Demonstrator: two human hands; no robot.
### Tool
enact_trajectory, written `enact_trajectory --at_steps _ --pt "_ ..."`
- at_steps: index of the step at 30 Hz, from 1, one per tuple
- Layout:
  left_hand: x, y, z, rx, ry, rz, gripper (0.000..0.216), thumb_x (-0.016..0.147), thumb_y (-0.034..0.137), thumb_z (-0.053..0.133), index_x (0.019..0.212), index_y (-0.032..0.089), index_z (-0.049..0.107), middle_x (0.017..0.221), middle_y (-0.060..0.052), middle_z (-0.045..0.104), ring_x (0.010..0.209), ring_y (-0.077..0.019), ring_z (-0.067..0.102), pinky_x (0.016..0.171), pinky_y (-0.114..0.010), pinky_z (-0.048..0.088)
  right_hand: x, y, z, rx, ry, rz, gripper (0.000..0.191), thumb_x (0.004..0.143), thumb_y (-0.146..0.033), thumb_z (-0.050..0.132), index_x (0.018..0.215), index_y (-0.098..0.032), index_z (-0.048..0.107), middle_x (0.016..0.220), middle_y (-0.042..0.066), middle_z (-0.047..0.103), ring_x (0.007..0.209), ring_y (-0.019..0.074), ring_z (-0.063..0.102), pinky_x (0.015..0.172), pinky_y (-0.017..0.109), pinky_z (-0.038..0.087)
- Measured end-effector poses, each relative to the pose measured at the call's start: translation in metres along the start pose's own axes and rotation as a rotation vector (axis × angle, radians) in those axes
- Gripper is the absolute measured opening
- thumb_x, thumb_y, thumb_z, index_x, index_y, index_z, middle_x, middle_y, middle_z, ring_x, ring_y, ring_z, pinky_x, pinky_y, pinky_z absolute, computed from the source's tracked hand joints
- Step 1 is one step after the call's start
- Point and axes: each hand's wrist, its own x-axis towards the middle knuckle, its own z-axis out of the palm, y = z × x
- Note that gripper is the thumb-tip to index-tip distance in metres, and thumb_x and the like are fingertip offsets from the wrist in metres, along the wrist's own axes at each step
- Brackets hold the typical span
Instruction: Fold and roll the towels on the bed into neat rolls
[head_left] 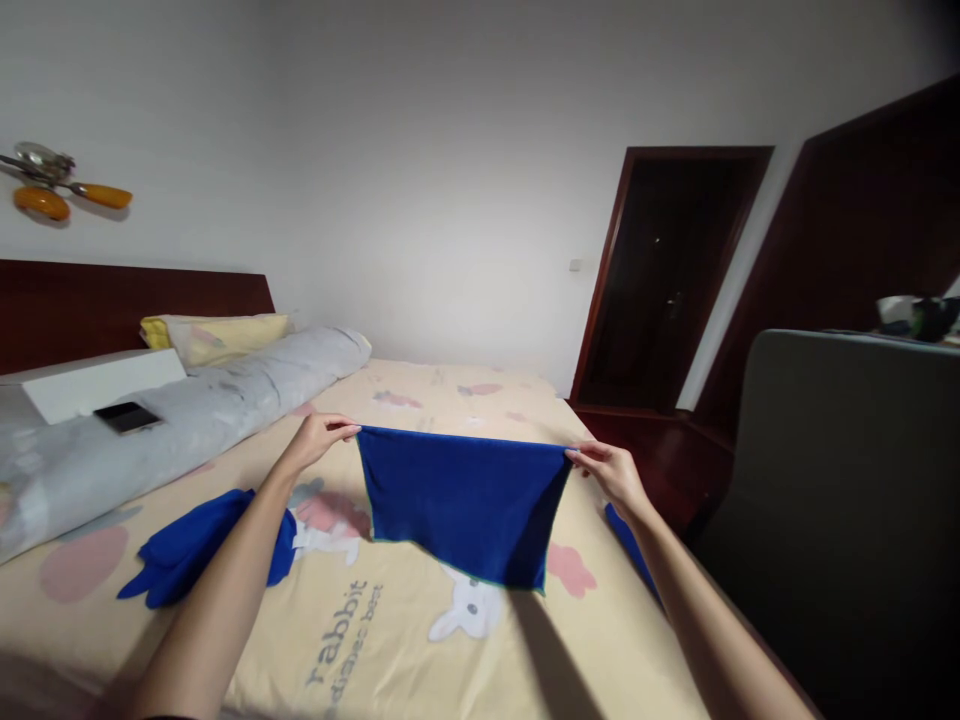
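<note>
A dark blue cloth (pixel 461 500) hangs stretched between my two hands above the bed. My left hand (pixel 319 438) pinches its upper left corner. My right hand (pixel 611 470) pinches its upper right corner. The cloth's lower edge touches the yellow bed sheet (pixel 390 640), which has a rabbit print. A second blue cloth (pixel 191 555) lies crumpled on the sheet under my left forearm. Part of another blue cloth (pixel 626 540) shows beside my right forearm.
A long grey rolled quilt (pixel 187 410) lies along the left, with a dark phone (pixel 127 417) and a white box (pixel 90 385) on it. Yellow pillows (pixel 217 335) sit by the wooden headboard. A grey chair back (pixel 840 500) stands on the right, near a dark doorway (pixel 667 280).
</note>
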Motion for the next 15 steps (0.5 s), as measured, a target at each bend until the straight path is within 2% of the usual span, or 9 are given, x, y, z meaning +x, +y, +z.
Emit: enact_trajectory --at_steps 4,6,8,11,15 --pt "0.009 -0.009 0.007 -0.052 0.024 -0.036 0.032 0.055 0.046 0.081 0.064 0.017 0.071 0.053 0.002 0.064 0.055 -0.0124 0.056 0.051 -0.021 0.04 0.014 -0.002 0.0 -0.051 -0.023 -0.002 0.042 0.049 -0.054 0.084 0.065 -0.016 0.072 0.06 0.004 0.069 0.056 0.0157 0.06 0.05 0.024 0.046" --pt "0.015 -0.017 0.014 -0.089 0.025 -0.085 0.035 0.057 0.048 0.08 0.066 0.016 0.07 0.042 0.005 0.055 0.042 -0.0097 0.049 0.043 -0.02 0.034 0.022 -0.003 0.002 -0.057 -0.029 0.014 0.037 0.047 -0.048 0.086 0.062 -0.017 0.071 0.054 0.002 0.066 0.05 0.0139 0.058 0.045 0.022 0.042" --pt "0.023 -0.025 0.023 -0.128 0.031 -0.129 0.038 0.062 0.05 0.077 0.071 0.015 0.067 0.041 0.003 0.057 0.036 -0.0095 0.048 0.038 -0.019 0.03 0.032 -0.001 0.007 -0.042 -0.041 0.048 0.037 0.049 -0.047 0.085 0.063 -0.015 0.07 0.047 0.002 0.063 0.041 0.0126 0.055 0.037 0.021 0.036" --pt "0.037 -0.034 0.038 -0.206 0.072 -0.175 0.04 0.066 0.051 0.074 0.075 0.015 0.062 0.057 -0.007 0.07 0.042 -0.0148 0.061 0.039 -0.02 0.036 0.048 0.002 0.018 0.031 -0.042 0.09 0.044 0.052 -0.052 0.082 0.069 -0.014 0.069 0.054 0.007 0.068 0.041 0.0172 0.06 0.034 0.022 0.037" --pt "0.057 -0.037 0.049 -0.295 0.141 -0.155 0.04 0.067 0.05 0.075 0.077 0.015 0.06 0.072 -0.014 0.075 0.066 -0.0236 0.073 0.057 -0.029 0.054 0.069 0.005 0.028 0.138 0.023 0.052 0.05 0.051 -0.056 0.083 0.074 -0.014 0.067 0.067 0.012 0.072 0.06 0.0232 0.07 0.048 0.027 0.052"
